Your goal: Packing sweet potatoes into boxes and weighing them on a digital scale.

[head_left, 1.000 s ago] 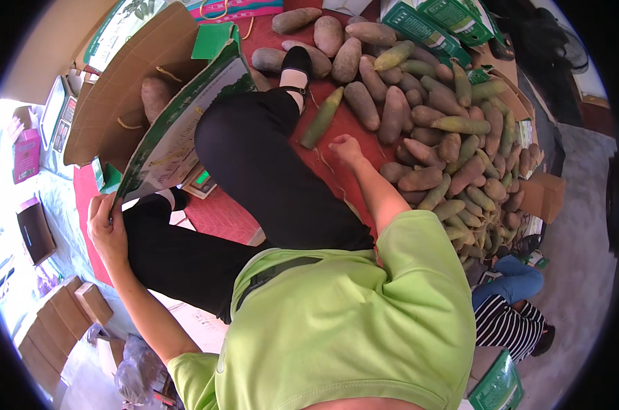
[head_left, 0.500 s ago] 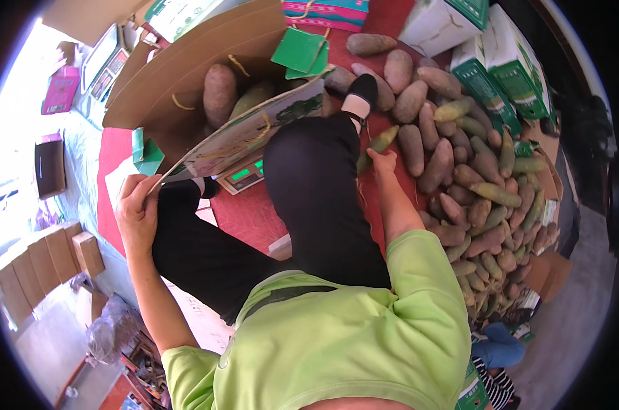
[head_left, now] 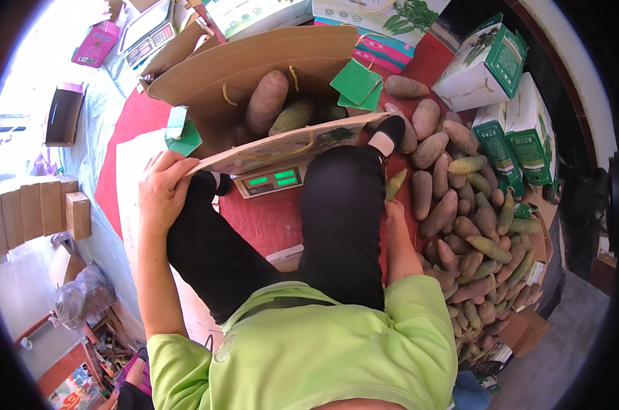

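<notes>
1. Compared with half a second ago, the cardboard box (head_left: pixel 255 89) is sitting closer to the person and more upright in view, and the right hand (head_left: pixel 393 208) is now lying beside the right knee instead of reaching toward the pile.
2. Left hand (head_left: pixel 160 191) is gripping the near flap of the box, fingers curled over its edge, so the box is being steadied on the scale (head_left: pixel 272 181).
3. Right hand is resting just right of the box, next to a greenish root (head_left: pixel 395 184); whether its fingers are closing on that root cannot be told, since the leg is covering them.
4. Roots (head_left: pixel 268 101) are already lying inside the box, so filling appears to be partly done.
5. Pile of roots (head_left: pixel 470 232) is lying to the right of the box on the red mat (head_left: pixel 128 130).
6. Scale is showing only its lit display below the box; the platform is hidden.
7. Green tags (head_left: pixel 356 82) are hanging at the box's far right corner.
</notes>
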The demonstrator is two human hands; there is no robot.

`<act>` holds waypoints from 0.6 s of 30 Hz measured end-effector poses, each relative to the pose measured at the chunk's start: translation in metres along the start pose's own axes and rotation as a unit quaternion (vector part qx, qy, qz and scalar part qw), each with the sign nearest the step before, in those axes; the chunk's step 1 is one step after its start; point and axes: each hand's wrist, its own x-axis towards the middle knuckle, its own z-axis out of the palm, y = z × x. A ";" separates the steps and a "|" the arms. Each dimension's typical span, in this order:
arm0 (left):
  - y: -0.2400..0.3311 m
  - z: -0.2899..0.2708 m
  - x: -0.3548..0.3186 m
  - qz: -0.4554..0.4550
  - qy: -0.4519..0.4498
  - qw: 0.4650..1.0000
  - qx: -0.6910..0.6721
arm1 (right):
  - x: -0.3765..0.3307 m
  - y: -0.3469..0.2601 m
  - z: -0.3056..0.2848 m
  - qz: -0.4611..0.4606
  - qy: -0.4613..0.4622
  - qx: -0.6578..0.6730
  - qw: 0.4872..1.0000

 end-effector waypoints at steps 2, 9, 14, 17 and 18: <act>0.000 0.002 0.001 0.001 0.006 1.000 -0.003 | -0.006 0.004 -0.009 -0.023 -0.042 0.010 0.999; -0.006 0.003 -0.002 -0.005 0.015 1.000 0.000 | -0.044 -0.042 -0.023 -0.284 -0.018 -0.095 0.954; -0.009 0.001 -0.006 0.002 0.016 1.000 -0.003 | -0.142 -0.144 0.003 -0.405 -0.101 -0.033 0.908; -0.008 0.001 -0.006 0.007 0.014 1.000 -0.008 | -0.196 -0.202 0.019 -0.525 -0.107 -0.050 0.843; -0.008 0.000 -0.007 0.004 0.010 1.000 -0.006 | -0.225 -0.220 0.033 -0.565 -0.092 -0.080 0.816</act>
